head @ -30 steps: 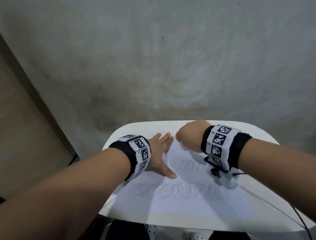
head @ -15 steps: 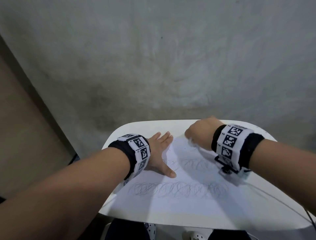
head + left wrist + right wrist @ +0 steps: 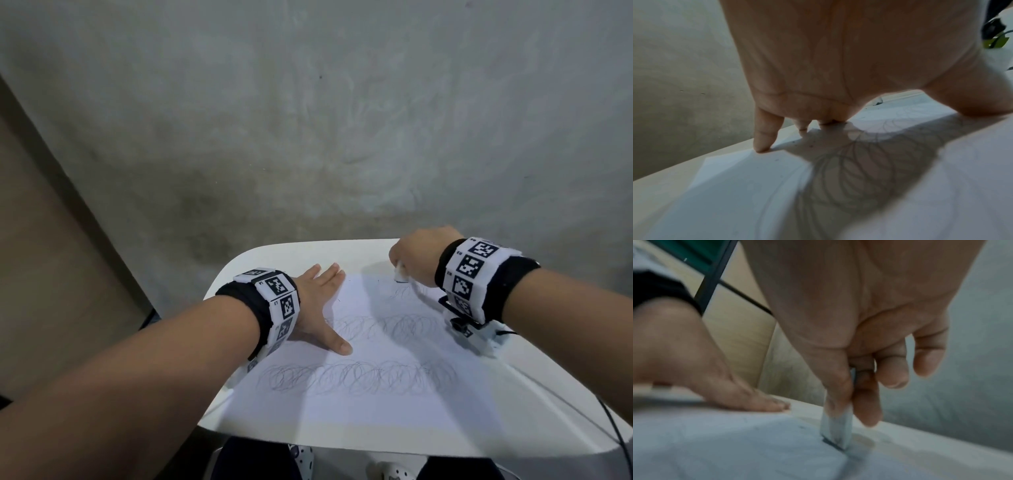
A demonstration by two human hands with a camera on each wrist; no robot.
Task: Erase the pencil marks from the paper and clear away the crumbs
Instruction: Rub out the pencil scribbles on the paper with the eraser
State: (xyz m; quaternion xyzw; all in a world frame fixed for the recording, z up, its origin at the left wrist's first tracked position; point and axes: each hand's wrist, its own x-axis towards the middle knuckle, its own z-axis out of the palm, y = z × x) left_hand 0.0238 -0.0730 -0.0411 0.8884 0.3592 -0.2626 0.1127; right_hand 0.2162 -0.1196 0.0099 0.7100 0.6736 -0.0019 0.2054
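Flat on the white table [image 3: 561,383] lies the paper [image 3: 359,407], its sheet covering most of the tabletop and reaching close to the near edge. Two rows of looped pencil marks [image 3: 356,377] cross it from left to right, the shorter row farther back. At the sheet's far right corner a white eraser [image 3: 836,430] is held upright, its darkened lower end pressed against the paper; it is pinched between thumb and fingertips of the right hand [image 3: 421,257]. Dark crumbs [image 3: 777,160] are scattered on the sheet near the far left corner. Along the left edge the paper is pinned by the left hand [image 3: 317,308], laid flat with fingers straight and thumb spread toward the marks. Marker-printed bands are worn on both wrists.
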